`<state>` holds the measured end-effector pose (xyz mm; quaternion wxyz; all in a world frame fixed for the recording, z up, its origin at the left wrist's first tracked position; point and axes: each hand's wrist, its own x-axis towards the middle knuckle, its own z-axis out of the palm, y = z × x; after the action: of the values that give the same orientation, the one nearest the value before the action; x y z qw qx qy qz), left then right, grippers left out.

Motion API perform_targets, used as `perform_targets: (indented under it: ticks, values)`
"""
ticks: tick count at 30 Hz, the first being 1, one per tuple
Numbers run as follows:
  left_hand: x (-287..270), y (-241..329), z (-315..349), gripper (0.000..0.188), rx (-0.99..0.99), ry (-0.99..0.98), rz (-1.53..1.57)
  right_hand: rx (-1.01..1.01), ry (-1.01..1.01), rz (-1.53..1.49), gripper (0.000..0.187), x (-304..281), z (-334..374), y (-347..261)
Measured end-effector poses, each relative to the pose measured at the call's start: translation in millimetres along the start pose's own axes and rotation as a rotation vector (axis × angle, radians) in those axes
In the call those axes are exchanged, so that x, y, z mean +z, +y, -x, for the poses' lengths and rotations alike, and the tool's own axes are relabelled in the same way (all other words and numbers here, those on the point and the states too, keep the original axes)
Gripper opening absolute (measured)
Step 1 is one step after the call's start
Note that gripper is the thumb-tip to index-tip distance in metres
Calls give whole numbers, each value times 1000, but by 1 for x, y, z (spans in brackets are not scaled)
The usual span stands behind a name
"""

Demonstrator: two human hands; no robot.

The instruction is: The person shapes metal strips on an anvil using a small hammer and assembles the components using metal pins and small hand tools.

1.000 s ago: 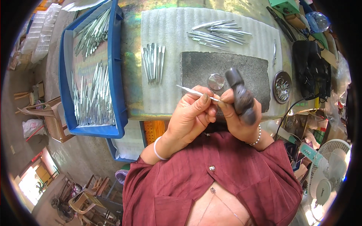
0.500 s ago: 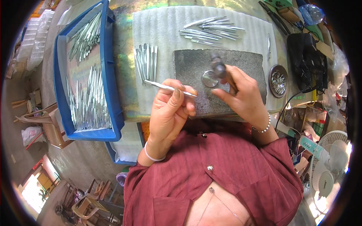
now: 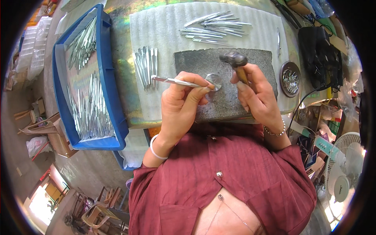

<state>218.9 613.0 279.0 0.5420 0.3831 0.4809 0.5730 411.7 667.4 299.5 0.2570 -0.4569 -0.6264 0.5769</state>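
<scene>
My left hand (image 3: 179, 102) pinches a slim, pointed silvery metal strip (image 3: 169, 80) between thumb and fingers. Its broader end sticks out to the left, while the pointed end reaches the edge of a small round metal disc (image 3: 214, 79). This disc lies on a dark grey stone block (image 3: 188, 59); whether the tip touches it I cannot tell. To the right, my right hand (image 3: 258, 92) is closed round the short wooden handle of a hammer (image 3: 234, 58). The dark hammer head is raised above the block, up and right of the disc.
White foam sheeting (image 3: 156, 31) lies under the block. A row of similar strips (image 3: 145, 68) sits left, a loose pile (image 3: 215, 28) behind. A blue tray (image 3: 105, 58) holds many more. Small metal bits fill a round dish (image 3: 290, 80) at right, near a black cable (image 3: 303, 101).
My left hand has brought the strip's pointed end to the right and up, over to the disc. The hammer has moved off the disc to the right, and its head now shows clearly.
</scene>
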Motion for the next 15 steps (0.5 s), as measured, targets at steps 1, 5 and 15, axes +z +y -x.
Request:
perform_targets:
  ticks: [1, 5, 15]
  values:
    - [1, -1, -2, 10, -4, -6, 0, 19, -18, -140, 37, -1, 4, 1]
    - [2, -2, -5, 8, 72, 14, -173, 90, -82, -246, 42, -11, 12, 5]
    - [5, -5, -5, 8, 129, 24, -287, -15, -16, -1, 28, -10, 8, 7]
